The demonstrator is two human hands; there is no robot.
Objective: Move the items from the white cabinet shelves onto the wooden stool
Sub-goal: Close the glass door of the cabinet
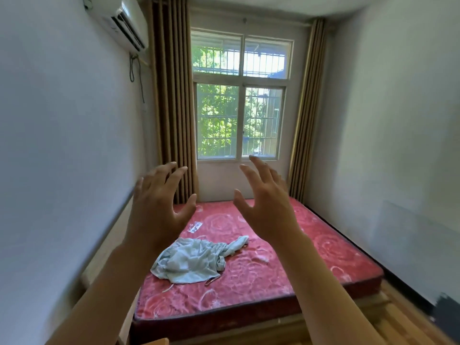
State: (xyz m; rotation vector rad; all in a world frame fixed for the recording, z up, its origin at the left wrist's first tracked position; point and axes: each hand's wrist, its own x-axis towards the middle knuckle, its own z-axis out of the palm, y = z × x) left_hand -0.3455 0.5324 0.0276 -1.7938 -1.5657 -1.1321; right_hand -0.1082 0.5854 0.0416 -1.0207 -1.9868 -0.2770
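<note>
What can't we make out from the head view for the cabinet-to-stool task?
- White cabinet and its items: none in the head view, outside the frame.
- Wooden stool: not identifiable; only a wooden corner, cut off by the bottom edge.
- Mattress: parts hidden behind the left hand, right hand and forearms.
- Small wrapper on the mattress: too small to identify.
- Both hands are open and empty.

Mattress [273, 257]: red quilted cloth, slight sheen. Crumpled rag [194, 260]: thin pale cloth, matt. Curtains [171, 95]: heavy tan fabric. Floor [403, 317]: glossy wood. Walls [62, 145]: matt paint. AC unit [119, 18]: smooth white plastic.
</note>
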